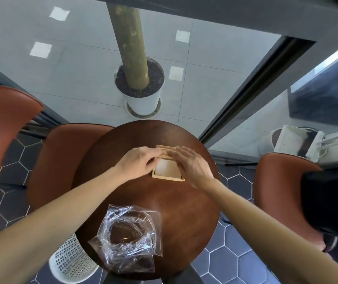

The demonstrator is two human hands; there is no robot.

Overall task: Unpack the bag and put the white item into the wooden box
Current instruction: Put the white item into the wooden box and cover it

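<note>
A small wooden box (167,177) sits on the far half of the round dark table (184,212). A slatted wooden lid (165,150) lies across the box's far end. The inside of the box looks pale; I cannot tell whether that is the white item or the box floor. My left hand (138,161) pinches the lid's left edge. My right hand (191,163) lies over the box's right side with its fingers on the lid. A crumpled clear plastic bag (127,236) lies on the table's near left part and looks empty.
Brown chairs stand at the left (2,128), behind the table's left (61,156), and at the right (280,191). A white perforated bin (71,261) is under the table's near left edge. Beyond the table stands a white pot (141,95) holding a trunk.
</note>
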